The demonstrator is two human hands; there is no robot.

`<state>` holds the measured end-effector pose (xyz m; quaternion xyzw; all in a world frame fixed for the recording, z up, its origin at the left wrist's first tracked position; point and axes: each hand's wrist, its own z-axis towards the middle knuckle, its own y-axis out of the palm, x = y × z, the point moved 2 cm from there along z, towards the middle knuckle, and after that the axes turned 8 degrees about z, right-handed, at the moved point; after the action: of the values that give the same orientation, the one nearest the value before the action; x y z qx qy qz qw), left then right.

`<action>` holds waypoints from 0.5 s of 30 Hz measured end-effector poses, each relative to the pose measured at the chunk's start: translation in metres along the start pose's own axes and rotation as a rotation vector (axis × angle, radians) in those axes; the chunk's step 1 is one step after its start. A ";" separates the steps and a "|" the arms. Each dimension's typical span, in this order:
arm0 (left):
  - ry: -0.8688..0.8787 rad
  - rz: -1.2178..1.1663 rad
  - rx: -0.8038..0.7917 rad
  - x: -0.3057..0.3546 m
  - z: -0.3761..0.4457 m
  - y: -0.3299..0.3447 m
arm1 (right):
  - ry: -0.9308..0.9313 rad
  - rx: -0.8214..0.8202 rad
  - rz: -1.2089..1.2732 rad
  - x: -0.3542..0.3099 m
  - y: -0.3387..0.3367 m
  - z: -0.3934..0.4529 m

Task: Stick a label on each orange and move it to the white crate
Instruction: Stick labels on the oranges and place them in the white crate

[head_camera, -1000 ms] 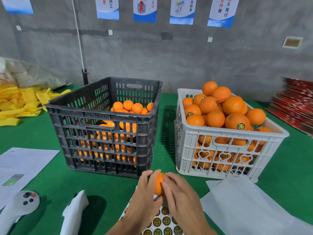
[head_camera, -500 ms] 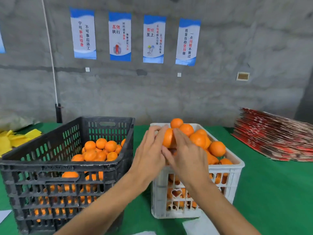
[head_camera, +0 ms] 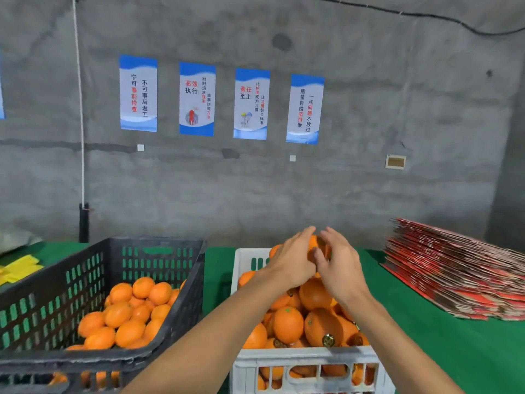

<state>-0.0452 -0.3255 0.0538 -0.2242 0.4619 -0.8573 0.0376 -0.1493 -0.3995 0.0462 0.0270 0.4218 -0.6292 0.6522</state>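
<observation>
Orange [head_camera: 319, 248] now raised above the heaped white crate [head_camera: 301, 362], at about 12 o'clock of the pile; half a second ago held lower and nearer the crate's front, a second ago down at the sticker sheet on the table. Cupped between both hands: left hand [head_camera: 292, 260] wrapped round its left side, right hand [head_camera: 339, 265] curled against its right side, fingers of both grasping the fruit. Label on this orange not visible, probably hidden under the fingers. Judged: labelling step finished, transfer nearly complete, only the set-down outstanding. Heap already stands above the rim, with dark round labels showing on front fruit; risk of roll-off judged real unless seated in a hollow between neighbours. Black crate [head_camera: 93, 294] at 9 o'clock of the white one, just beside it, part-filled with oranges bearing no visible label, so much work remaining. Stack of red flattened cartons [head_camera: 454, 271] at 3 o'clock on the green table [head_camera: 454, 351], well apart. Yellow sheets [head_camera: 20, 268] at far 9 o'clock. Four posters [head_camera: 221, 100] on the grey wall. Nothing obstructing the drop.
</observation>
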 end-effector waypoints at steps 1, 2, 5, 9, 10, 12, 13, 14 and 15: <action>0.003 0.011 -0.031 -0.003 0.003 0.003 | -0.004 -0.022 0.002 0.005 0.003 0.000; 0.018 0.031 -0.048 -0.007 0.005 0.004 | 0.003 -0.036 0.010 0.009 0.005 0.001; 0.000 0.044 -0.073 -0.020 0.004 0.000 | 0.050 -0.088 0.016 0.024 0.010 0.002; -0.065 0.078 -0.049 -0.049 -0.011 -0.023 | 0.103 -0.178 0.062 0.032 0.016 0.001; -0.078 0.088 -0.023 -0.060 -0.016 -0.033 | 0.086 -0.170 0.099 0.027 0.018 0.001; -0.117 0.113 0.013 -0.084 -0.027 -0.056 | 0.034 -0.145 0.178 0.012 0.025 0.001; -0.144 0.130 0.022 -0.099 -0.033 -0.067 | 0.004 -0.143 0.202 0.002 0.030 0.002; -0.174 0.150 0.027 -0.115 -0.040 -0.078 | -0.032 -0.154 0.212 -0.010 0.037 0.002; -0.205 0.172 0.029 -0.132 -0.049 -0.087 | -0.070 -0.174 0.215 -0.023 0.046 0.002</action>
<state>0.0654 -0.2021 0.0550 -0.2695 0.4607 -0.8301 0.1614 -0.1064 -0.3732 0.0381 -0.0067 0.4464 -0.5175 0.7300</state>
